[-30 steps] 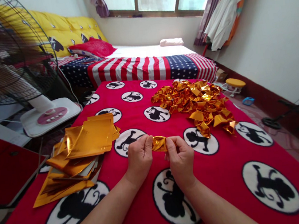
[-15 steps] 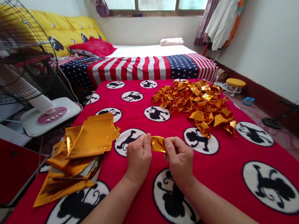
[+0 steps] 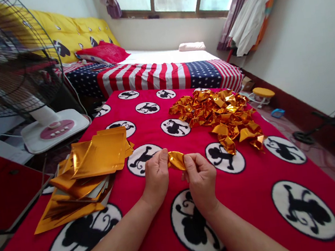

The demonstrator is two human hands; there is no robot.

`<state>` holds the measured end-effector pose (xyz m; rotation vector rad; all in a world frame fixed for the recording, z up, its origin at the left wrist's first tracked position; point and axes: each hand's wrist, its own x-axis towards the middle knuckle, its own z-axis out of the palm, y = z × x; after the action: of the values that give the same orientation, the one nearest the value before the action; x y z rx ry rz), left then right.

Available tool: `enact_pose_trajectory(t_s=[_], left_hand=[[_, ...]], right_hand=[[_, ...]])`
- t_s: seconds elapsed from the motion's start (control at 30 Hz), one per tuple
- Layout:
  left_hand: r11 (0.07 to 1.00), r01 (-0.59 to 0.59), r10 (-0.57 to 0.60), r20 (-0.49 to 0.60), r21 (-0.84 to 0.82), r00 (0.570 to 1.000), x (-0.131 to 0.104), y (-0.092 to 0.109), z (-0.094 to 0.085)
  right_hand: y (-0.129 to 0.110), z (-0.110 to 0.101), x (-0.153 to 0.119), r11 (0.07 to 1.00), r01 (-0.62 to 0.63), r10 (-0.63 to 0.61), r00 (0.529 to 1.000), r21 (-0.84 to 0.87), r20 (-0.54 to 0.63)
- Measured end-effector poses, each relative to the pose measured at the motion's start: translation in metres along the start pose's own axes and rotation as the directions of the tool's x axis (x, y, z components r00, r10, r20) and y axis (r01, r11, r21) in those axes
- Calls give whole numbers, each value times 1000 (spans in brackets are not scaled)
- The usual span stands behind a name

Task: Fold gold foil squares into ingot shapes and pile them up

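Note:
A small piece of shiny gold foil (image 3: 176, 160) is stretched between my two hands above the red cloth (image 3: 242, 202). Its left end is pinched by my left hand (image 3: 157, 174), thumb on top. My right hand (image 3: 201, 176) pinches the right end, its fingers curled under and partly hidden. Flat gold sheets (image 3: 100, 153) lie in a loose, uneven stack to the left of my hands. Beyond my right hand is a heap of folded, crumpled gold foil pieces (image 3: 214, 107).
On the left stands a fan with a white base (image 3: 55, 130), near a dark red panel (image 3: 5, 188). Behind the cloth-covered surface is a bed with a striped and starred cover (image 3: 148, 76). A yellow stool (image 3: 263, 92) is on the floor at the right.
The foil between my hands looks slightly more twisted. Both hands keep their pinch and have barely moved. The view has shifted very slightly.

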<state>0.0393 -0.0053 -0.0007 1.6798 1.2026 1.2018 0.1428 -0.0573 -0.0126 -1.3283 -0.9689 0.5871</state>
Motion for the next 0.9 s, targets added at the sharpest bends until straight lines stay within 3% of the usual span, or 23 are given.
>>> enact_pose_trajectory(t_s=[0.1, 0.3, 0.47, 0.6, 0.77, 0.9], left_hand=[[1000, 5, -5, -12, 2, 1000, -1, -1, 1], [982, -125, 121, 38, 143, 992, -4, 1, -1], [972, -128, 129, 9, 195, 992, -4, -1, -3], [935, -217, 202, 83, 279, 976, -6, -1, -2], [919, -122, 136, -11, 374, 991, -3, 1, -1], [876, -240, 218, 100, 418, 971, -5, 1, -1]], right_hand=[[0, 0, 1, 1000, 4, -4, 1000, -3, -2], [-1, -2, 2, 999, -17, 19, 999, 46, -43], [-1, -2, 3, 1000, -20, 20, 1000, 0, -18], [-2, -2, 4, 1000, -23, 23, 997, -10, -71], [-2, -2, 4, 999, -38, 37, 998, -32, -45], [0, -1, 5, 998, -55, 53, 996, -23, -69]])
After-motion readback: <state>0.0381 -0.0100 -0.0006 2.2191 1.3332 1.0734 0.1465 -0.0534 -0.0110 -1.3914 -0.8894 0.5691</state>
